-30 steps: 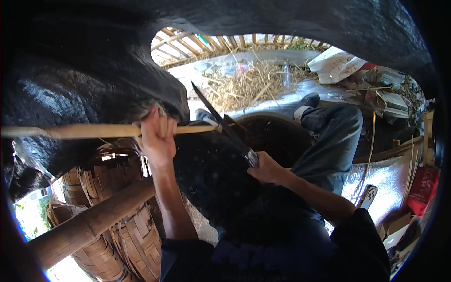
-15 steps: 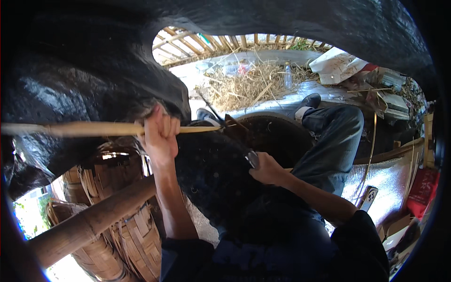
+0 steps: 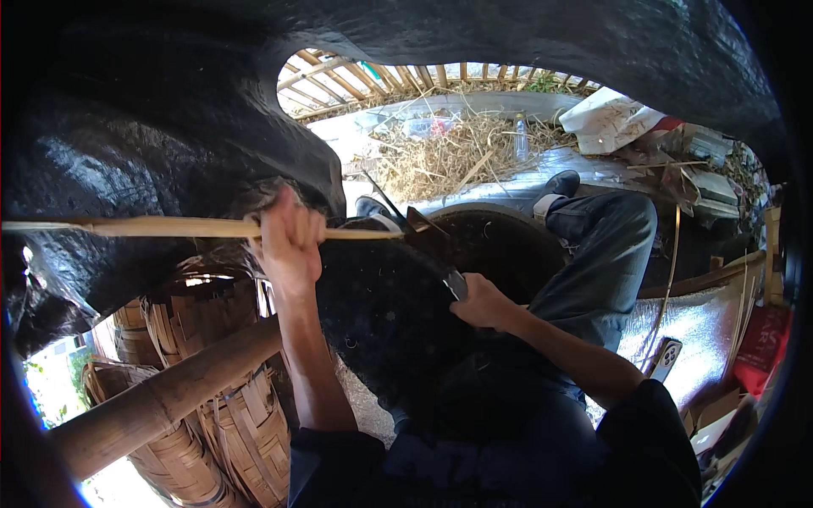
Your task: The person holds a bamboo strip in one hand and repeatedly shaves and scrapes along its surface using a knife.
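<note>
My left hand is closed round a long pale bamboo strip, which runs nearly level from the left edge past my fist. In my right hand is the grey handle of a knife with a dark blade. The blade slants up and left, meeting or crossing the right end of the strip; its exact contact is hard to make out. Dark material covers my lap beneath the strip and knife.
Black sheeting hangs overhead and left. A thick bamboo pole crosses before woven baskets. Straw and a clear bottle lie ahead. A phone and red bag are at right.
The knife blade has shifted slightly along the strip's right end, and the strip sits a little differently against it. My left hand stays almost in place.
</note>
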The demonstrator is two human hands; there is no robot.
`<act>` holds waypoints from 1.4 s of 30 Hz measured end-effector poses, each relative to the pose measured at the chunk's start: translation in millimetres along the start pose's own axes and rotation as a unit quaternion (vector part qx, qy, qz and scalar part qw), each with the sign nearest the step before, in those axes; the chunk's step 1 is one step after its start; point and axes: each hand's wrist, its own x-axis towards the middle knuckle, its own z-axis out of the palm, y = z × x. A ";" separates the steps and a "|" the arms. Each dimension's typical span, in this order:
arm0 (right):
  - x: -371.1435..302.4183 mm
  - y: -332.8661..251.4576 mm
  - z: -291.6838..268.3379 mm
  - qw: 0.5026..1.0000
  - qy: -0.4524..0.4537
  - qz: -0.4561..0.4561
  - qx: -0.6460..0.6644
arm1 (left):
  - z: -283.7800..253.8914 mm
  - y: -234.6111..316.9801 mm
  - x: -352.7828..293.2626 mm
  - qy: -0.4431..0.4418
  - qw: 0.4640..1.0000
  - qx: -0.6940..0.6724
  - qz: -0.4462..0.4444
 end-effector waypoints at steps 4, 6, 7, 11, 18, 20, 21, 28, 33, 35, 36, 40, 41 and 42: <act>12.8 4.7 -11.8 0.993 0.055 -0.068 -0.083 | -0.8 -5.2 -5.5 -0.010 1.000 0.023 0.007; 6.9 -17.9 -18.7 0.967 0.105 -0.193 -0.131 | -4.4 -1.4 0.0 -0.013 1.000 0.021 0.018; -1.1 -30.3 -23.1 0.967 0.104 -0.191 -0.132 | -8.1 -1.7 0.6 0.006 1.000 0.013 0.016; -16.8 -40.1 -30.6 0.966 0.085 -0.222 -0.101 | -14.1 1.1 0.8 0.051 0.998 0.003 0.029; 50.2 56.8 -46.5 0.967 0.057 -0.006 -0.247 | -2.2 -0.9 -1.1 0.072 0.997 0.000 0.032; 50.3 45.1 -55.0 0.965 0.048 -0.061 -0.252 | 0.1 -1.1 -4.3 0.068 0.997 -0.004 0.033; 45.8 37.0 -58.5 0.960 0.045 -0.115 -0.252 | -0.2 -0.4 -6.7 0.058 0.998 -0.010 0.034; 32.8 -12.2 -62.1 0.988 -0.036 -0.108 -0.105 | -21.3 4.0 2.7 0.063 0.998 -0.011 0.028; 85.3 114.6 -63.7 0.980 0.010 -0.071 -0.188 | -18.2 2.8 9.3 0.087 0.995 -0.033 0.028; 83.9 99.7 -68.1 0.982 0.003 -0.077 -0.170 | -20.9 2.8 5.1 0.083 0.996 -0.028 0.033; 80.5 91.4 -69.0 0.985 -0.003 -0.084 -0.152 | -22.1 3.0 2.7 0.077 0.996 -0.024 0.040; 73.0 80.3 -68.0 0.978 -0.038 -0.175 -0.108 | -23.4 2.2 5.0 0.079 0.995 -0.035 0.041; 74.6 84.7 -67.1 0.976 -0.040 -0.177 -0.123 | -25.6 3.6 7.3 0.100 0.993 -0.035 0.045; 76.7 89.6 -66.3 0.973 -0.043 -0.179 -0.137 | -27.7 5.3 9.2 0.122 0.991 -0.035 0.049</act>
